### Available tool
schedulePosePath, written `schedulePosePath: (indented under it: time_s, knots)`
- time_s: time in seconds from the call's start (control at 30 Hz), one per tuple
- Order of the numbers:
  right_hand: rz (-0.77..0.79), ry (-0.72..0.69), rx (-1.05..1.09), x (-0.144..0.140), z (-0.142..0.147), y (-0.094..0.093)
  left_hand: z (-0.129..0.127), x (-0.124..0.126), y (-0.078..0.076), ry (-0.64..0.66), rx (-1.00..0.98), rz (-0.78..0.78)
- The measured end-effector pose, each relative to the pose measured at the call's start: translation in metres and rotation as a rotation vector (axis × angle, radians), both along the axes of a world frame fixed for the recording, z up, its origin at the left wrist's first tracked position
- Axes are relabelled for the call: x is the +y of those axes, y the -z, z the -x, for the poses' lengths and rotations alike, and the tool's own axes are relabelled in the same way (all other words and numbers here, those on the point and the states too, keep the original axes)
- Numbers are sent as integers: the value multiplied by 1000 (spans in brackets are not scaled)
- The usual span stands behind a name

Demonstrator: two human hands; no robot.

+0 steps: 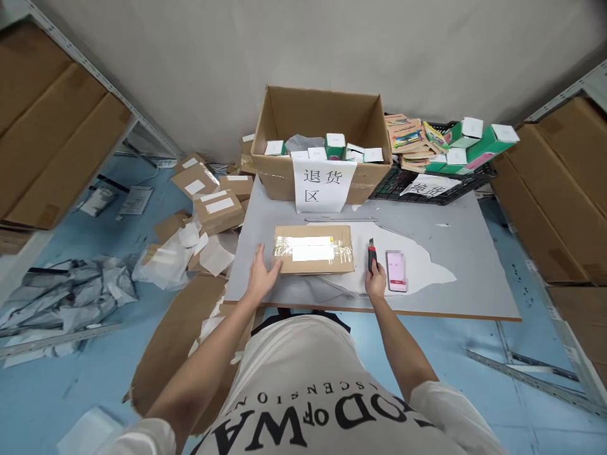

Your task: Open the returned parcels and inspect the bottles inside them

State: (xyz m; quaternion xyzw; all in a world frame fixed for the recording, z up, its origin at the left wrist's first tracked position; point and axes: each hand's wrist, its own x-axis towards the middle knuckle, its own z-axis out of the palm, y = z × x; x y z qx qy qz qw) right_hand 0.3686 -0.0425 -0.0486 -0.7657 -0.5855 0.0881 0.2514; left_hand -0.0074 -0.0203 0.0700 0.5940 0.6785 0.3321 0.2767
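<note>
Steadying a taped parcel (313, 249) with one hand, gripping a cutter with the other.
Left hand (263, 274), fingers spread, rests against the parcel's left end (label blanked out); farther right, the right hand (376, 281) is closed around a red-and-black utility knife (372, 255), just beside a phone (396, 270) on the grey table (474, 278).

On the table (474, 253) before us, a taped parcel (313, 249) lies in the middle, our left hand (262, 276) against its left end. To its right lies a box cutter (372, 256), our right hand (376, 282) on its near end, and just right of that a phone (396, 270). Behind the parcel stands an open carton (322, 120) with small boxes (334, 145) in it; a crate (427, 183) sits to its right. Parcels (213, 199) lie on the floor to our left.
</note>
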Motion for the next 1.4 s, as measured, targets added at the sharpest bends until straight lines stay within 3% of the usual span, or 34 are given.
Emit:
schedulePosePath:
  time_s: [0.07, 0.17, 0.23, 0.33, 0.5, 0.67, 0.73, 0.83, 0.9, 1.0, 1.07, 1.2, 1.4]
  knots:
    - [33, 6, -28, 0, -1, 20, 9, -7, 15, -50, -14, 85]
    - [33, 38, -47, 4, 3, 34, 6, -19, 27, -34, -4, 103]
    - [20, 31, -43, 6, 9, 35, -3, -25, 25, 31, 85, 19]
    - [-12, 6, -14, 7, 20, 31, -21, -29, 14, 241, 313, -88]
    - [-18, -35, 8, -2, 35, 16, -46, -16, 1, 460, 568, -91]
    - [33, -71, -3, -2, 37, -3, -56, -1, 3, 581, 632, -75]
    - [0, -45, 1, 10, 34, -18, -57, 1, 7, 618, 639, -65]
    - [-100, -17, 3, 43, 36, -56, -56, 1, 13, 645, 625, -73]
    - [-116, -152, -19, 69, 48, -86, -55, 2, 18, 659, 591, -94]
    - [2, -599, -104, 101, 83, -123, -54, 3, 23, 678, 549, -114]
    - [84, -837, -182, 115, 111, -135, -54, 4, 26, 680, 547, -111]
    - [218, -1014, -330, 130, 148, -130, -55, 6, 27, 675, 566, -96]
    - [219, -1075, -504, 134, 154, -119, -56, 11, 28, 686, 547, -48]
